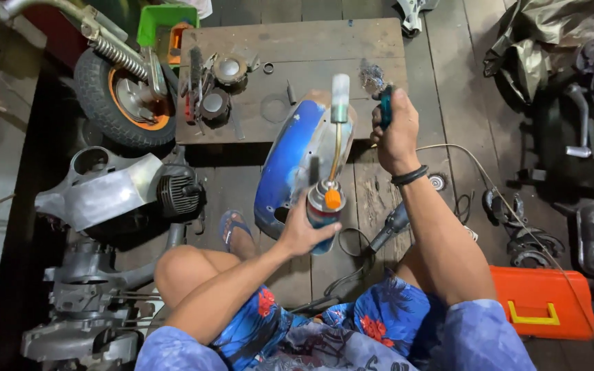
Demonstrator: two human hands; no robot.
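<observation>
Both busy: left hand (302, 232) grips torch canister (324, 209); right hand (394, 130) clenches brush (382, 96); blue fender (290, 161) behind.

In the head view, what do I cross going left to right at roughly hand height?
Grey engine casing → blue fender panel → left hand gripping a gas torch canister → right hand holding a teal-handled tool → dark machine parts.

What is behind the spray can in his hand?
Behind the gas torch can, gripped by the left hand, leans a blue scooter panel on the wooden floor. The can and hand cover the panel's lower edge.
</observation>
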